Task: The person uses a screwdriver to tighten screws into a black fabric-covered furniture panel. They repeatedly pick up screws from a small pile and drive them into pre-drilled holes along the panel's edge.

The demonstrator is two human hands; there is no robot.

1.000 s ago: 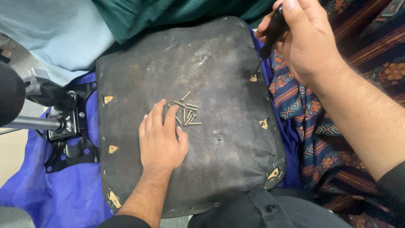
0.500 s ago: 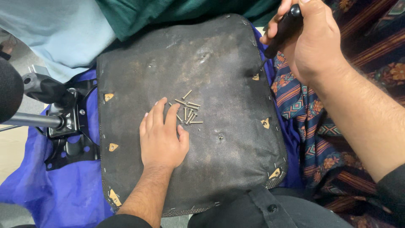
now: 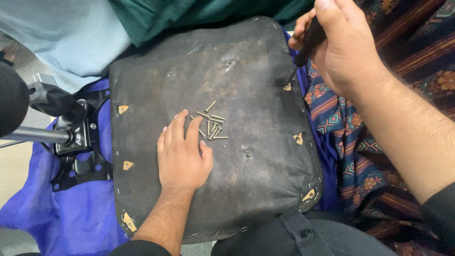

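A black fabric-covered seat base (image 3: pixel 246 85) lies upside down in front of me, with small tan cut-outs around its edges. My left hand (image 3: pixel 182 154) rests flat on it, fingers spread, fingertips touching a small pile of several metal screws (image 3: pixel 212 125). My right hand (image 3: pixel 343 45) grips a black-handled screwdriver (image 3: pixel 308 42), its tip down at a cut-out hole (image 3: pixel 287 86) near the base's right edge.
A black metal chair mechanism with a lever (image 3: pixel 71 130) sits left of the base on blue plastic sheeting (image 3: pixel 57 213). Patterned cloth (image 3: pixel 350 142) lies to the right, light blue and green fabric (image 3: pixel 95 33) at the top. A bolt hole (image 3: pixel 247 154) shows mid-base.
My right hand has lowered slightly with the screwdriver, bringing its tip toward the edge hole. My left hand stays on the base by the screws.
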